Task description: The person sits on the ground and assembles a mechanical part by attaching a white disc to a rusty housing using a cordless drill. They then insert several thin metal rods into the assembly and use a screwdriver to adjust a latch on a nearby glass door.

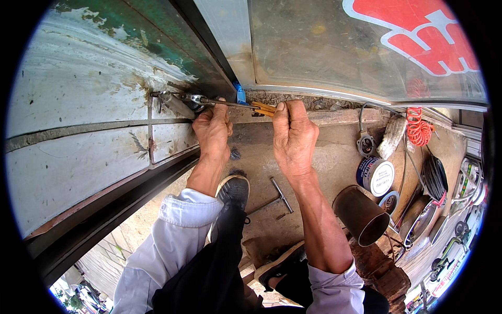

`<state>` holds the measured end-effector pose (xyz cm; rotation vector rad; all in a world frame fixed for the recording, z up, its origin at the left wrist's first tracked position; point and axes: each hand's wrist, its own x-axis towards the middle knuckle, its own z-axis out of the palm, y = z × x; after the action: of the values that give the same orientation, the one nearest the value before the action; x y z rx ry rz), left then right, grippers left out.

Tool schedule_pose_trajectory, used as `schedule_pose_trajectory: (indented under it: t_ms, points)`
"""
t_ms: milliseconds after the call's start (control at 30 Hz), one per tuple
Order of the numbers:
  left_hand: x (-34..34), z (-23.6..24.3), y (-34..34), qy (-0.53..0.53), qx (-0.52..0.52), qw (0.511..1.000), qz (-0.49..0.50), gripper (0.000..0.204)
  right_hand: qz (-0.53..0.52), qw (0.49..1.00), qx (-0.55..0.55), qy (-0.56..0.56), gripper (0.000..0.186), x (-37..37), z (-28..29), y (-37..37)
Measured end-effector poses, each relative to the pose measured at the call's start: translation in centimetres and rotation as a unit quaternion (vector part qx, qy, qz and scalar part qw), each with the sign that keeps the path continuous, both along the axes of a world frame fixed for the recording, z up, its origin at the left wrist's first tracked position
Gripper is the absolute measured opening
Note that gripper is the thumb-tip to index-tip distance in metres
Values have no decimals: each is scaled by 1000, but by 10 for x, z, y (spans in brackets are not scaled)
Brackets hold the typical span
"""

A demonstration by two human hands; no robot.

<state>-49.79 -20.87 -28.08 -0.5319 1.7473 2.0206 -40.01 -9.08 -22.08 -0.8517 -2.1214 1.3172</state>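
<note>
tool handle (265,109): orange | coiled hose (417,131): red-orange | tin lid (382,180): white | trousers (209,267): black

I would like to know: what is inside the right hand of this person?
The right hand grips an orange piece, which sticks out to the left, near a thin metal rod. Anything deeper in the grasp is covered and cannot be seen.

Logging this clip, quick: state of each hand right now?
Left hand: curled at the metal shaft; whether gripping cannot be told.
Right hand: closed, holding the orange handle.
</note>
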Motion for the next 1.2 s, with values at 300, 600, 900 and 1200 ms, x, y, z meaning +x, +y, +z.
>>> schedule_pose_trajectory:
  t_ms: [300, 600, 900, 1200]
  points:
    - [0, -1, 0, -5, 10, 1000, 6, 36, -1, 1000, 16, 18, 16, 0, -5, 0]
    - [-1, -1, -2, -20, 9, 1000, 9, 30, 0, 1000, 23, 17, 17, 0, -7, 0]
    - [-1, 1, -3, -21, 22, 1000, 3, 28, -8, 999, 25, 23, 17, 0, -4, -2]
    - [2, 1, -2, -19, 3, 1000, 1, 31, -7, 999, 26, 26, 16, 0, -4, -2]
